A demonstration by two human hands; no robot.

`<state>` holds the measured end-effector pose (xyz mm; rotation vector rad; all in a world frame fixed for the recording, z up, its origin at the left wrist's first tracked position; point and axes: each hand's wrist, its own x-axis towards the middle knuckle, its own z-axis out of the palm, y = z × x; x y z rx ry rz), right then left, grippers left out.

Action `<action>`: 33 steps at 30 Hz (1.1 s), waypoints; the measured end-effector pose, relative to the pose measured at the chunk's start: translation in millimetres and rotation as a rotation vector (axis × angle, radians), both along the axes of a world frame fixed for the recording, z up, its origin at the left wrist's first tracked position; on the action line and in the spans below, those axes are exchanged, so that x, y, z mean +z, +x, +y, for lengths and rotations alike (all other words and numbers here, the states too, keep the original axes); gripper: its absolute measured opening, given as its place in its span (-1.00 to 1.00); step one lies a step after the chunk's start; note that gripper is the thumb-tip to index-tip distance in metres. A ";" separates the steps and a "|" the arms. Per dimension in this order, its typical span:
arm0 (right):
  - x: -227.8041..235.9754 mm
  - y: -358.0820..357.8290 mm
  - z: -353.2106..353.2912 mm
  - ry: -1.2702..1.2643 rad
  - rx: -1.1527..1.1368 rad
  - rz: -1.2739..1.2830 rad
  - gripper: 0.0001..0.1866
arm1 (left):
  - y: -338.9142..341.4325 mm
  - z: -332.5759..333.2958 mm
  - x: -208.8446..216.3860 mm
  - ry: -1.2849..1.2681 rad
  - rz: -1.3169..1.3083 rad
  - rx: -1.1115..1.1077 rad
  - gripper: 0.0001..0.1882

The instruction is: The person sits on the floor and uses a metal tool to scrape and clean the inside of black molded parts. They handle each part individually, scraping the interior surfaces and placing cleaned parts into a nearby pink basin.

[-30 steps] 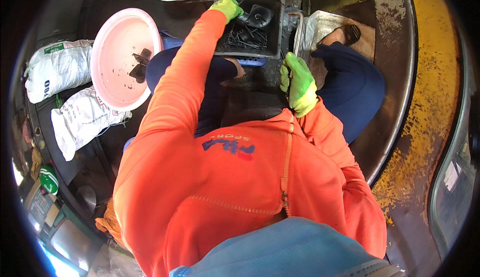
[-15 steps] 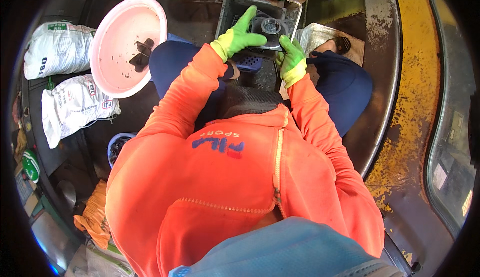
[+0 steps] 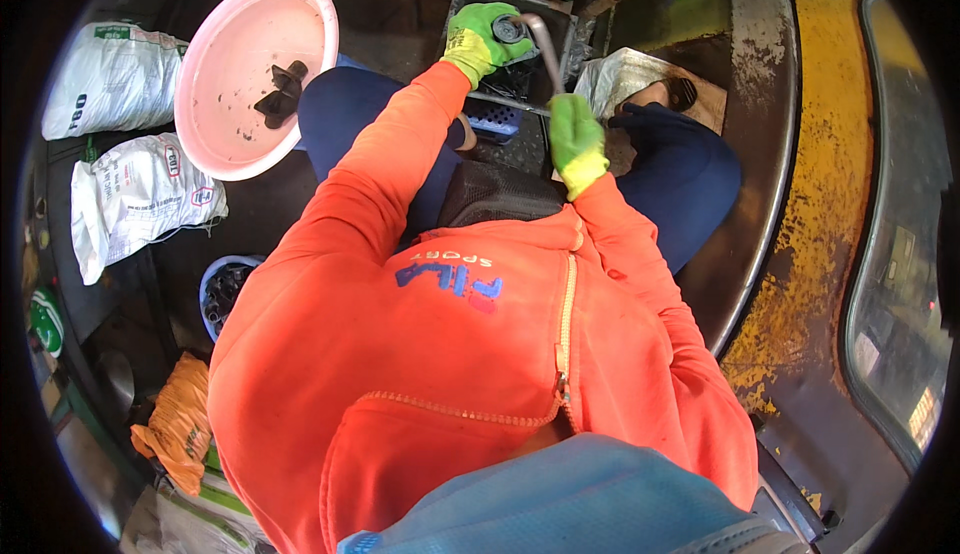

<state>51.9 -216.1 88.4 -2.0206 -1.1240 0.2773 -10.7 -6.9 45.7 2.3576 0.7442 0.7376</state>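
A round black part with a ring-shaped top (image 3: 508,29) is in my gloved left hand (image 3: 480,42), whose fingers curl around it over a black rectangular bin (image 3: 463,1). My gloved right hand (image 3: 577,136) is closed around the lower end of a bent metal bar (image 3: 547,49). The bar's curved upper end reaches the round part; whether they touch, I cannot tell. Small dark pieces (image 3: 512,79) lie in the bin below my left hand. Motion blurs the bar and my right hand somewhat.
On the left, a pink basin (image 3: 215,69) holds black finned pieces (image 3: 281,94). White sacks (image 3: 120,79) lie beyond it. A bowl of dark parts (image 3: 228,289) is by my left side. A blue perforated basket (image 3: 495,119) sits below the bin. A rusty yellow metal edge (image 3: 800,204) runs along the right.
My right hand has taken hold of the bent metal bar and swung its upper end left. My left hand, spread before, has closed on the round black part.
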 end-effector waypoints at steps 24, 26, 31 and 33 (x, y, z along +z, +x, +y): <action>15.1 14.1 -7.1 0.239 -0.074 0.378 -0.74 | 16.4 -0.3 -46.5 -1.195 -0.612 0.072 -0.62; 23.4 10.7 -5.7 0.071 -0.090 0.504 -0.73 | 19.6 -0.2 -42.5 -1.180 -0.655 -0.054 -0.70; 40.0 4.6 -10.6 0.061 0.023 0.083 -0.71 | 22.6 2.6 -34.5 -0.948 -0.648 -0.528 -0.80; 43.3 0.8 -14.3 0.204 -0.022 0.126 -0.67 | 20.4 -0.7 -30.9 -0.520 -0.543 -0.273 -0.77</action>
